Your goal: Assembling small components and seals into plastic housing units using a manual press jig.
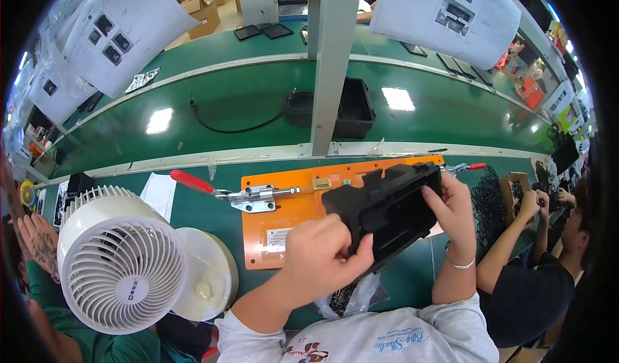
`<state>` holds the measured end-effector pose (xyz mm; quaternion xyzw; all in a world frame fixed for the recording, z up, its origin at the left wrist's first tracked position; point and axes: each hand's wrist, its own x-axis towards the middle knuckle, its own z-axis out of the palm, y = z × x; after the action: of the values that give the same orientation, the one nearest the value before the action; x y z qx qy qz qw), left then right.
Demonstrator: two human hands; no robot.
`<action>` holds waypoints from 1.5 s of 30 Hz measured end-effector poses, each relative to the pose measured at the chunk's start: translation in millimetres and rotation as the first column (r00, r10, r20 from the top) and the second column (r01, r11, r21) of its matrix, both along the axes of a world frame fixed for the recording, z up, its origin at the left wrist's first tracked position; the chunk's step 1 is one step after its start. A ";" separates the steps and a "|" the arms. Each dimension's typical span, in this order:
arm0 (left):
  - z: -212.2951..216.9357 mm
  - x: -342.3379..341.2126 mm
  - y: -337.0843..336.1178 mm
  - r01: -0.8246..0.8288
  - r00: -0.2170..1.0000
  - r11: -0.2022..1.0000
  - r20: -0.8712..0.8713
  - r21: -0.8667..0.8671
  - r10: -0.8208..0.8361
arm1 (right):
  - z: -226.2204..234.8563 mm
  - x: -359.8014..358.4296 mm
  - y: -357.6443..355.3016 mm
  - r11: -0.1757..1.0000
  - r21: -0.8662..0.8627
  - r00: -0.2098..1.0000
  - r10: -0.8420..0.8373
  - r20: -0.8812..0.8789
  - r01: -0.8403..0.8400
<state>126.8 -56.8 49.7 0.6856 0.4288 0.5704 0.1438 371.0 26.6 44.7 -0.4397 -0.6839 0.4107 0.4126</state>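
Both my hands hold a black plastic housing [396, 224], tilted, its hollow side turned up toward me. Its near left corner is gripped by my left hand [325, 250], fingers curled and thumb along the edge. My right hand [451, 211] closes round the far right end, with the thumb pressed on the rim. Beneath the housing lies an orange fixture plate [261, 234], partly covered by it. A toggle clamp [258, 197] with a red handle [191, 181] is mounted on the plate's left side. Another red-handled clamp [474, 166] shows beyond my right hand.
A white fan [126, 260] stands close on my left. Below the housing is a plastic bag [364, 295] of small dark parts. A black bin [354, 108] and a coiled cable [298, 108] sit behind a metal post [332, 60]. Co-workers sit on both sides; black parts [489, 205] pile at right.
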 end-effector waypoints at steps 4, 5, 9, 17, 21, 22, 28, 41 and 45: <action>4.1 3.3 -5.0 0.008 0.999 1.000 -0.043 0.018 -0.007 | -3.4 -3.6 -2.1 0.999 -0.026 1.000 0.030 0.010 -0.029; 3.9 3.4 -4.4 0.008 0.999 1.000 -0.042 0.016 -0.007 | -4.5 -4.5 -2.0 0.999 -0.028 1.000 0.029 0.011 -0.029; 2.9 3.1 -3.1 0.003 0.999 1.000 -0.052 0.030 -0.001 | -9.9 -0.6 -0.2 1.000 -0.019 0.999 0.016 -0.038 -0.017; -3.9 -26.8 20.9 -0.086 0.985 0.996 0.148 -0.004 0.086 | 4.3 17.7 22.7 0.988 0.006 0.980 -0.156 -0.122 0.157; -8.5 -77.2 43.9 -0.386 0.561 0.867 0.665 -0.315 0.492 | 11.0 48.3 93.2 0.900 -0.248 0.850 -0.425 -0.312 0.359; -17.0 -90.9 47.0 -0.365 0.497 0.888 0.748 -0.279 0.440 | 5.0 60.5 116.3 0.868 -0.359 0.771 -0.478 -0.421 0.342; -20.5 -103.8 46.4 -0.489 0.226 0.831 0.882 -0.264 0.413 | -47.2 106.6 232.7 0.596 -0.770 0.422 -0.773 -0.473 0.228; -23.1 -91.0 49.9 -0.415 0.343 0.885 0.864 -0.212 0.368 | -41.2 -39.5 201.9 0.861 0.411 0.623 -0.150 0.768 -0.300; -18.8 -90.3 44.7 -0.374 0.426 0.912 0.842 -0.170 0.332 | -52.0 -48.5 219.8 0.875 0.294 0.243 -0.211 0.947 -0.386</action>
<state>36.5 -12.2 30.8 0.2108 0.4222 0.8589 0.1992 322.5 246.5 -7.4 -0.4409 -0.8911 -0.1039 -0.0262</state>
